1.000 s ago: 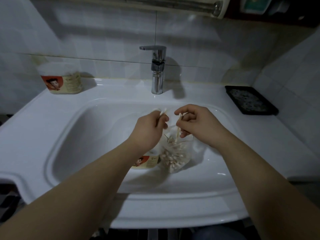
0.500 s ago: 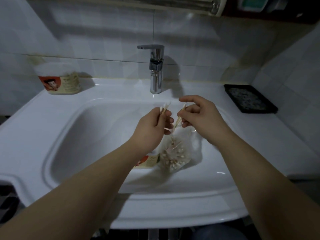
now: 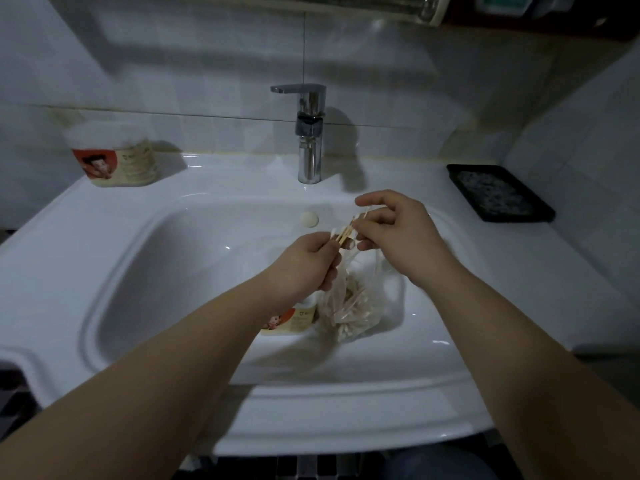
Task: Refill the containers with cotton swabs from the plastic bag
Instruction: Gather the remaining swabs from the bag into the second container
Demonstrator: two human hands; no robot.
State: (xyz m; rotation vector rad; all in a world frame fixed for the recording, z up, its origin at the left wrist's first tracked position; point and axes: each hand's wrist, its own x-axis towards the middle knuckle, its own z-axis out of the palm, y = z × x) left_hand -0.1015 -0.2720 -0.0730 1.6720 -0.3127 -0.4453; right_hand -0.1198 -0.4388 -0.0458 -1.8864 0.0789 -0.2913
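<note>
A lidded container (image 3: 112, 154) with a red label stands at the sink's (image 3: 86, 233) back-left corner, against the tiled wall. At the middle of the back edge rises a chrome faucet (image 3: 309, 133), and just below it a small round white disc (image 3: 309, 220) sits on the basin's back wall.

Over the middle of the basin a person's two bare arms reach in. The left grip (image 3: 304, 268) is curled round the lower end of a small bundle of cotton swabs (image 3: 344, 233), which slants up to the right. Beneath the left wrist a second container (image 3: 294, 318), with the same red label, lies in the basin, partly hidden. Touching its right side is the clear plastic bag (image 3: 353, 306), holding many more swabs; its neck rises to just under the hands, and which one holds it cannot be told.

The right grip (image 3: 394, 233) pinches the upper end of the same bundle, forefinger arched above it. A black tray (image 3: 498, 194) rests at the sink's back-right corner.
</note>
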